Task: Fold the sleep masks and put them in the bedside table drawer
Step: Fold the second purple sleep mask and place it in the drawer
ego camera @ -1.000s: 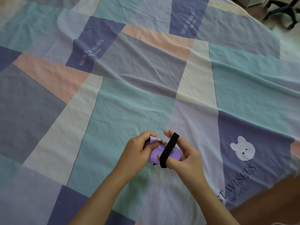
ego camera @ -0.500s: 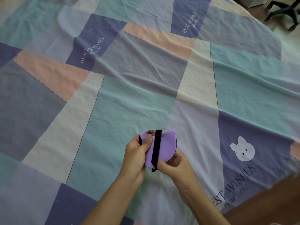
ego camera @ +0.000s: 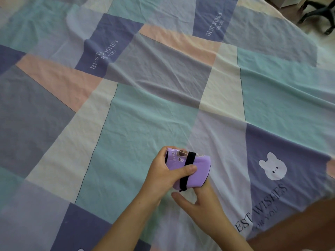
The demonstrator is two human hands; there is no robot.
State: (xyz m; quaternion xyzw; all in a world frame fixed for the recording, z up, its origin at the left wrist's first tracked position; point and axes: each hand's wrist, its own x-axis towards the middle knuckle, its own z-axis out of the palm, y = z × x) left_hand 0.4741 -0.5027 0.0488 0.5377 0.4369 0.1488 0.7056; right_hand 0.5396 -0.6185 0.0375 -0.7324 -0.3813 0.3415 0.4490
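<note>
A purple sleep mask (ego camera: 199, 171), folded in half with its black elastic strap (ego camera: 187, 169) wrapped across it, is held just above the bed sheet. My left hand (ego camera: 166, 174) grips the mask from the left, thumb pressed over the strap. Below the mask, my right hand (ego camera: 197, 205) has its thumb stretched out to the left. Its fingers reach under the mask's lower edge and are partly hidden. No drawer or other mask is in view.
A patchwork bed sheet (ego camera: 145, 109) in teal, lilac, pink and cream, printed with a white bunny (ego camera: 272, 167), fills the view. The base of an office chair (ego camera: 319, 13) stands on the floor at the top right. My knee (ego camera: 308, 230) shows at the bottom right.
The mask has tilted so its printed face shows at the top. My left thumb now presses over the strap, and my right hand has slid down below the mask.
</note>
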